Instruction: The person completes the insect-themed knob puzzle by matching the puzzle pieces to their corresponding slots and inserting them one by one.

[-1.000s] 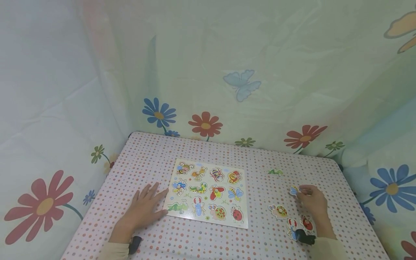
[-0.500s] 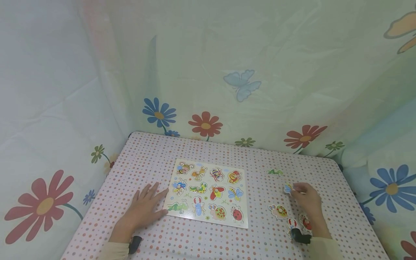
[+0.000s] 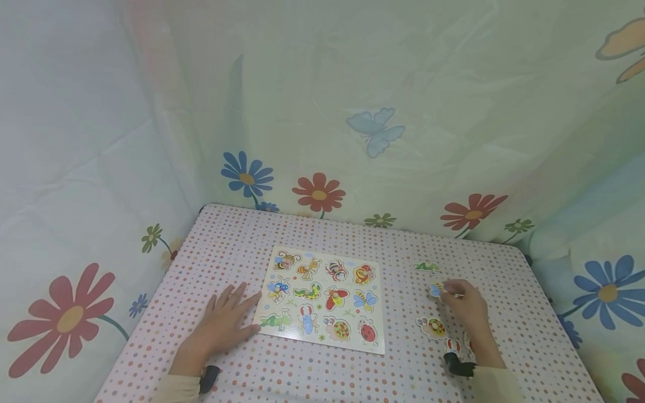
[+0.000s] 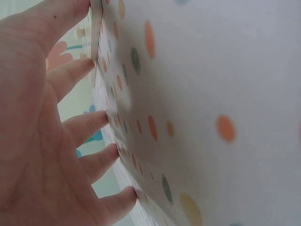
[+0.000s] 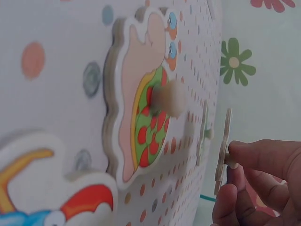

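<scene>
My right hand [image 3: 467, 308] pinches a puzzle piece [image 3: 436, 289] with blue wings by its small knob, right of the puzzle board [image 3: 380, 336]. In the right wrist view that piece [image 5: 223, 153] is seen edge-on, held off the table. The left hand [image 3: 221, 324] rests spread on the table, its thumb and index fingertip at the board's left edge. Printed insects cover the board, and knobs stand on several pieces in it. A snail piece [image 5: 153, 127] with a wooden knob lies below the right hand. Nearer the right wrist lies a red-and-blue beetle piece [image 3: 452, 346].
A green grasshopper piece [image 3: 427, 267] lies beyond the right hand. A ladybug piece [image 3: 470, 348] is mostly hidden under the right wrist. The dotted cloth [image 3: 312, 380] covers the table, and a flowered curtain [image 3: 302, 112] hangs behind it.
My right hand has moved left toward the board, carrying the winged piece. The left hand and the board have stayed in place.
</scene>
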Demonstrator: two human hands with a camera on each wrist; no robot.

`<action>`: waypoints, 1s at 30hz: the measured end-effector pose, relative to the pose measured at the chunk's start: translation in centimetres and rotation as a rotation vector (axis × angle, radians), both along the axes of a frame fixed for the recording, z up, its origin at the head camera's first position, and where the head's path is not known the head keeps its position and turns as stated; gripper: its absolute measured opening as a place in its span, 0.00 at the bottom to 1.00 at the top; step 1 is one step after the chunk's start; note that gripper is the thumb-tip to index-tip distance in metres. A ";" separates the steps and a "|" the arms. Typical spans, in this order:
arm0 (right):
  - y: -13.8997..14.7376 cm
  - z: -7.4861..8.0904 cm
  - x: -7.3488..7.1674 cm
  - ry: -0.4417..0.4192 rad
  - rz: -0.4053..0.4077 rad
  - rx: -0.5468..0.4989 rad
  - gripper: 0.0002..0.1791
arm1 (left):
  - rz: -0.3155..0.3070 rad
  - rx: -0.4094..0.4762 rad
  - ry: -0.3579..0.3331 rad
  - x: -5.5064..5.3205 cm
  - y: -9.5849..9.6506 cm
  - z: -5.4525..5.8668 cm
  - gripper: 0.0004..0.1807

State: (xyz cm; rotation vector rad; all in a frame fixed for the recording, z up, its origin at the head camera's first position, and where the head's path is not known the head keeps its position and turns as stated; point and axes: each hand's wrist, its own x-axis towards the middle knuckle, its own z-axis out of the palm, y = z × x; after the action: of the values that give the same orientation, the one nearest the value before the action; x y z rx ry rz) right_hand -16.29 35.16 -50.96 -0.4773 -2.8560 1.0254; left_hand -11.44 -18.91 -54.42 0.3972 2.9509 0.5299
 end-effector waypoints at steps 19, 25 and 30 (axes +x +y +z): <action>-2.9 0.1 0.1 0.024 0.101 0.007 0.20 | 0.010 0.000 -0.011 0.0 0.1 0.1 0.40; -3.9 -0.2 0.2 0.035 0.132 -0.010 0.19 | 0.015 0.008 -0.015 0.0 0.1 -0.1 0.40; -4.6 -0.3 0.4 0.058 0.160 -0.016 0.18 | 0.014 0.002 -0.013 -0.1 0.1 -0.1 0.40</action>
State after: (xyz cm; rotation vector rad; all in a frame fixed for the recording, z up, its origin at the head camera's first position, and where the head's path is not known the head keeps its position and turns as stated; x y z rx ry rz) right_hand -15.89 30.55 -51.21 -0.2193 -2.8743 1.0674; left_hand -11.49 -18.77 -54.49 0.3720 2.9425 0.5357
